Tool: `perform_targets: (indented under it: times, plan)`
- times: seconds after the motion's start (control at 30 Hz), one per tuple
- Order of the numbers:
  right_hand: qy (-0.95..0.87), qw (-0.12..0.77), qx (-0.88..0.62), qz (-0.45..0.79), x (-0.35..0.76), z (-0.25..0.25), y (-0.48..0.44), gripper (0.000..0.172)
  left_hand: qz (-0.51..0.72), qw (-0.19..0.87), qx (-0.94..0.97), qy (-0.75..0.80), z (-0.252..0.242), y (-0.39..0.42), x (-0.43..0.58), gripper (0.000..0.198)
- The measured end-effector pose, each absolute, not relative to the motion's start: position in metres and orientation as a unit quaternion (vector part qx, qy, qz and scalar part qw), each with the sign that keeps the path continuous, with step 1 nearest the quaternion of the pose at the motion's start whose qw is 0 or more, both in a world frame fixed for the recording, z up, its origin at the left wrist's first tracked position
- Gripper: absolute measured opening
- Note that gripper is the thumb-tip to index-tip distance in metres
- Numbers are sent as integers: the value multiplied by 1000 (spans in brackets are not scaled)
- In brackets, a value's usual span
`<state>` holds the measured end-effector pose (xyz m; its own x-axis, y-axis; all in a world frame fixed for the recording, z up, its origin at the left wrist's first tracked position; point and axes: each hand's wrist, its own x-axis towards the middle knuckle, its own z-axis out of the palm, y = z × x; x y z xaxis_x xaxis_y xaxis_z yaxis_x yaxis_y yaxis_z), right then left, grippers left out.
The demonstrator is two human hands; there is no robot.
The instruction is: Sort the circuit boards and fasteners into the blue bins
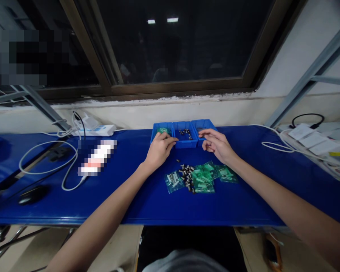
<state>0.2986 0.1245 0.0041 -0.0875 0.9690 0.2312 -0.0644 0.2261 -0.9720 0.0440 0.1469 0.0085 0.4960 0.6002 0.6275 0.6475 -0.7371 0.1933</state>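
Note:
Three small blue bins stand side by side against the wall. The left bin (152, 133) has green packets in it, and the middle bin (186, 144) holds small dark metal parts. My left hand (159, 148) is at the front of the left and middle bins, fingers pressed together; whatever they hold is hidden. In front of the right bin (205, 123), my right hand (219, 146) is open with curved fingers apart. Nearer me lie a pile of small metal parts (187, 175), green plastic packets (203, 179) and a clear packet (174, 181) of pale pieces. One loose part (178, 160) sits apart.
On the left of the blue table (147, 207) are a blurred-out lit device (98, 158) on a white cable, a black mouse (32, 195) and a power strip (102, 130). White adapters (314, 138) and cables lie at the right. A window is behind.

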Motion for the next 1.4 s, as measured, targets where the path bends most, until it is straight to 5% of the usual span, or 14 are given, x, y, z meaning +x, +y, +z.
perform_targets:
  times: [0.37,0.63,0.97,1.27,1.4]
  plan:
    - [-511,585,-467,422,289,-1,123,22,-341,45,-866,-364,9,147,44,23]
    - [-679,469,-524,214,293,-3,120,18,-346,46,-864,-364,9,147,44,22]
    - [-695,451,-505,241,301,1,120,17,-357,27,-863,-357,8,148,44,22]
    - [-833,247,-494,-16,301,5,119,41,-353,32,-863,-360,9,148,44,22]
    - [-841,208,-498,-22,297,-1,118,49,-358,33,-863,-356,8,149,44,23]
